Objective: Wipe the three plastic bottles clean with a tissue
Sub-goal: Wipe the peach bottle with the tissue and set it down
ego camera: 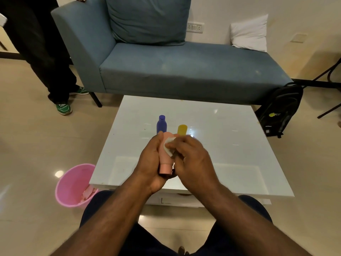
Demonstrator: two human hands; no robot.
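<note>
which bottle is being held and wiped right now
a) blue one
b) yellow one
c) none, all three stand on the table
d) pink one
d: the pink bottle lies in the left hand while the right hand presses the tissue to it; the blue bottle and yellow bottle stand on the table.

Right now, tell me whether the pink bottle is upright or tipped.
Tipped. The pink bottle is held above the table with its cap toward the person, in the left hand, while the right hand presses a tissue on it.
</note>
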